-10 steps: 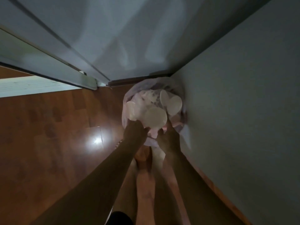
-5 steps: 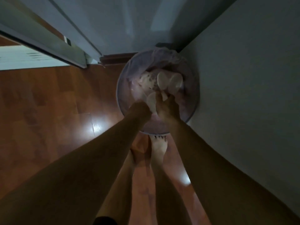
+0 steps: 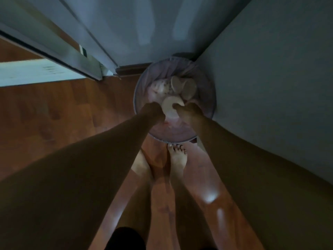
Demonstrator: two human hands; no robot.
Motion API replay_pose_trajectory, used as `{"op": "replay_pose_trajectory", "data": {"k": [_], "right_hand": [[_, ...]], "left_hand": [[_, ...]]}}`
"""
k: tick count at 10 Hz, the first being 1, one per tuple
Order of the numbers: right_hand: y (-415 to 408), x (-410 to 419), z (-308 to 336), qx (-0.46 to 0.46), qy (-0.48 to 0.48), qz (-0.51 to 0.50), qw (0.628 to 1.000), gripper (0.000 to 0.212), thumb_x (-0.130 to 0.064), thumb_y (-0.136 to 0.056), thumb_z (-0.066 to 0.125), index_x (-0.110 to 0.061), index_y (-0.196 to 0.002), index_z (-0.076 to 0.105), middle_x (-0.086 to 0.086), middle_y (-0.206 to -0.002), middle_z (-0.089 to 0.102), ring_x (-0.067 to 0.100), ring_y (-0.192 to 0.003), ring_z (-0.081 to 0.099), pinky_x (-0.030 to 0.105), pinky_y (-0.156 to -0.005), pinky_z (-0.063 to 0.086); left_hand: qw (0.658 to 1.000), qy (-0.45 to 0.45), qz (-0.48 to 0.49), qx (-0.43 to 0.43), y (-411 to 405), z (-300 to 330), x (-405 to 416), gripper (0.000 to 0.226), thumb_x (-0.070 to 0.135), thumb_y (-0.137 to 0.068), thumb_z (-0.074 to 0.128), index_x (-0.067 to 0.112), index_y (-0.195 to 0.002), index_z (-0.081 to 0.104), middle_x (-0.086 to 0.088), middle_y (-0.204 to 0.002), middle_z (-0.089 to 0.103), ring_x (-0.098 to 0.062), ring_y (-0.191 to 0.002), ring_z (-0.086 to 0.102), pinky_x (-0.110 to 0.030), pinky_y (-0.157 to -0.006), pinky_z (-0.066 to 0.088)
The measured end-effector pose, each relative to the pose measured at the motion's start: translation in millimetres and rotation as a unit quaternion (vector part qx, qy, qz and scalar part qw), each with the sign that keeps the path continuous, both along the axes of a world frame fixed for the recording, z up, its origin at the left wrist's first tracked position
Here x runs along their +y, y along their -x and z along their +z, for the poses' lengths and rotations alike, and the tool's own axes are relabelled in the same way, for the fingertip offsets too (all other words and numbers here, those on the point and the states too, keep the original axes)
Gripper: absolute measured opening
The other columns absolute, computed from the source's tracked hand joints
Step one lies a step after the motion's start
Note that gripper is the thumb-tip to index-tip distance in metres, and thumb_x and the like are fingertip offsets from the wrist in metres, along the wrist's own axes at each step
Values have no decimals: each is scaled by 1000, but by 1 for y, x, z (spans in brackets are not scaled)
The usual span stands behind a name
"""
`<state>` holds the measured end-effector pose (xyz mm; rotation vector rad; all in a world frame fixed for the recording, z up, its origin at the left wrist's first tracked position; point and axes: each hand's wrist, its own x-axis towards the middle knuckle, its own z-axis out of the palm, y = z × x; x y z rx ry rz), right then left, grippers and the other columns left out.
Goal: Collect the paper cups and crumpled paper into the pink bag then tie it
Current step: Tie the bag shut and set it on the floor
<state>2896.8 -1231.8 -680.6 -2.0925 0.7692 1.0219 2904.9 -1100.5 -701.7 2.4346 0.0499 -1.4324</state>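
Pink bag (image 3: 177, 121) sits inside round bin (image 3: 211, 112) in far corner, paper cups (image 3: 188, 87) heaped inside. Left hand (image 3: 153, 112) and right hand (image 3: 189, 112) both pinch bag film at near rim, apparently; dim view. Gather edges evenly toward centre, keep cups below grip before knotting.

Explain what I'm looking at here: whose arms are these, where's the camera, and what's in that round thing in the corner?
No machine: these are a person's bare arms, filmed by a wide-angle camera on their head, looking down past their feet to a wooden floor. In the corner stands a round bin lined with the pink bag, which holds white paper cups. The left hand and right hand reach into it, fingers curled near one cup; the dim light hides exactly what they grip.
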Motion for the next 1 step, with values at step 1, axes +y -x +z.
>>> {"op": "replay_pose_trajectory", "data": {"k": [1], "right_hand": [[-11, -3, 44, 27, -9, -8, 1000, 47, -33, -93, 58, -2, -128, 57, 20, -126, 62, 33, -114, 61, 36, -93, 50]], "left_hand": [[1000, 9, 11, -10, -12, 47, 10, 35, 25, -95, 57, 2, -119, 64, -17, -130, 60, -32, -121, 55, -34, -95, 43]]}}
